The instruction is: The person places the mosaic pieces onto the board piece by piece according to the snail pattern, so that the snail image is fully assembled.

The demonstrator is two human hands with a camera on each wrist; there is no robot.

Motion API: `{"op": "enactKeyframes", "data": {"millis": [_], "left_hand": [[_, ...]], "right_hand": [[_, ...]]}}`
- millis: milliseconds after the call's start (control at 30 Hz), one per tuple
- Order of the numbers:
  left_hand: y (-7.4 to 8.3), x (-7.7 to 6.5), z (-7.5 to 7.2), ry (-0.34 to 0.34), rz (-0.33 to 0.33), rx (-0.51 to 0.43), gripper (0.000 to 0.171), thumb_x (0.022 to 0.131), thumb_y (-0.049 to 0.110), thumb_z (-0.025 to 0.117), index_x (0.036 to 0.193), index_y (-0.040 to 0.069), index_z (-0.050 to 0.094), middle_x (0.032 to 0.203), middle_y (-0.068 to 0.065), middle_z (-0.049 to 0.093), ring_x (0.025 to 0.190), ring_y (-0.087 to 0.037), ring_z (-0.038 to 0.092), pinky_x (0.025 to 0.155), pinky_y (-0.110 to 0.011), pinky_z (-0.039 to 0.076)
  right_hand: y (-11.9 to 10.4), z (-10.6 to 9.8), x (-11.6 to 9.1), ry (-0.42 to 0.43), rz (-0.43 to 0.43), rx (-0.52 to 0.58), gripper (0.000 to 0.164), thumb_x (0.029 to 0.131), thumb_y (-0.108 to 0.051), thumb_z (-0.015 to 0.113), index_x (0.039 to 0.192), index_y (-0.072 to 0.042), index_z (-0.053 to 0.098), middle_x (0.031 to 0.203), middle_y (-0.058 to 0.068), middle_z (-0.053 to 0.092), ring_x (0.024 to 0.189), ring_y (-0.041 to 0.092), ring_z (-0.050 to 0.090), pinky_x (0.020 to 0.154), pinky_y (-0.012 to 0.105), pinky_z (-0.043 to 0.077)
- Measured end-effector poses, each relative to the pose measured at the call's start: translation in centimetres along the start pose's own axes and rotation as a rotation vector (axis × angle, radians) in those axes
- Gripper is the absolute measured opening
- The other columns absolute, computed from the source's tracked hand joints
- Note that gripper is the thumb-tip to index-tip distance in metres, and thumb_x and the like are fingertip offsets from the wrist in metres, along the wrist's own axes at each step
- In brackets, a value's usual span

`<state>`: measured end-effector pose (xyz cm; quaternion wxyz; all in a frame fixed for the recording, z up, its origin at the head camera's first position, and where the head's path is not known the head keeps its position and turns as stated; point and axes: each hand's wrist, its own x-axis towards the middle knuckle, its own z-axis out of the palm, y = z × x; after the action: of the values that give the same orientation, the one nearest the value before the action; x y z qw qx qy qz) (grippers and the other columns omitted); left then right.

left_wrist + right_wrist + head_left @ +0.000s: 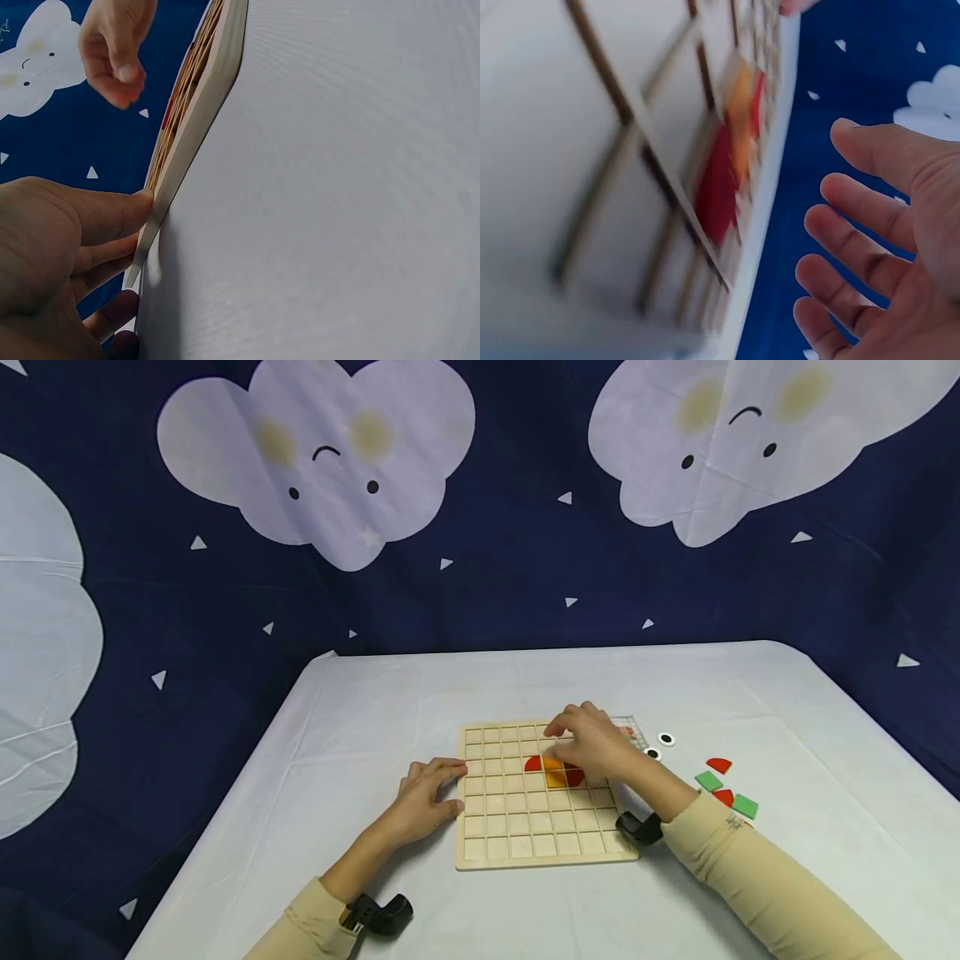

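Note:
A wooden grid board point(510, 827) lies on the white table. Left of it, my left hand point(426, 797) touches the board's edge with thumb and fingertips; the left wrist view shows the thumb point(124, 214) against the rim. My right hand point(592, 743) hovers over the board's upper right part, fingers loosely bent and apart, with nothing between them in the right wrist view. Below its fingertips, orange tiles point(556, 778) sit in the grid between a red quarter-round piece point(532, 764) on the left and another red piece point(574, 776) on the right. The hand partly covers these pieces.
Behind my right hand, a gridded pattern card point(630, 732) shows partly past the board. Two white-and-black eye discs point(666, 739) lie beside it. Farther right are green square tiles point(708, 781) and red quarter-round pieces point(719, 765), close to my right forearm.

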<state>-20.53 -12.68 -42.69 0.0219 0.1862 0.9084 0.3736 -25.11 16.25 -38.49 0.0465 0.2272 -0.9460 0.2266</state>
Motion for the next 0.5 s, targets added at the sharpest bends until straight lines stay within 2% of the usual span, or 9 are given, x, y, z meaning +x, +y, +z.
{"op": "enactKeyframes", "data": {"millis": [133, 233, 367, 500], "left_hand": [[0.0, 0.0, 0.0, 0.002, -0.006, 0.002, 0.047, 0.081, 0.011, 0.070, 0.127, 0.008, 0.059, 0.137, 0.001, 0.051, 0.107, -0.018, 0.038, 0.089, -0.038, 0.027], [0.0, 0.0, 0.1, 0.002, -0.007, 0.004, 0.048, 0.081, 0.011, 0.070, 0.127, 0.008, 0.059, 0.137, 0.001, 0.051, 0.108, -0.018, 0.037, 0.089, -0.038, 0.027], [0.0, 0.0, 0.1, 0.003, -0.004, 0.009, 0.047, 0.081, 0.011, 0.070, 0.127, 0.008, 0.059, 0.137, 0.001, 0.051, 0.108, -0.018, 0.037, 0.088, -0.038, 0.027], [-0.1, 0.0, 0.1, -0.001, 0.000, 0.008, 0.047, 0.082, 0.012, 0.070, 0.127, 0.008, 0.058, 0.137, 0.001, 0.051, 0.109, -0.019, 0.037, 0.088, -0.039, 0.027]], "right_hand": [[1.2, -1.9, -1.0, 0.040, 0.034, 0.010, 0.030, 0.080, -0.025, 0.073, 0.104, -0.008, 0.071, 0.099, 0.007, 0.065, 0.093, 0.024, 0.049, 0.086, 0.046, 0.036], [2.3, -3.0, -2.2, 0.053, 0.069, 0.017, 0.029, 0.081, -0.024, 0.072, 0.105, -0.008, 0.070, 0.100, 0.008, 0.065, 0.094, 0.026, 0.049, 0.085, 0.045, 0.035], [3.4, -3.9, -3.9, 0.051, 0.115, 0.023, 0.029, 0.082, -0.024, 0.071, 0.106, -0.008, 0.069, 0.101, 0.009, 0.065, 0.091, 0.026, 0.047, 0.082, 0.040, 0.033], [4.3, -4.3, -5.4, 0.046, 0.150, -0.003, 0.027, 0.082, -0.024, 0.070, 0.104, -0.009, 0.070, 0.099, 0.008, 0.065, 0.092, 0.026, 0.048, 0.082, 0.042, 0.034]]}}
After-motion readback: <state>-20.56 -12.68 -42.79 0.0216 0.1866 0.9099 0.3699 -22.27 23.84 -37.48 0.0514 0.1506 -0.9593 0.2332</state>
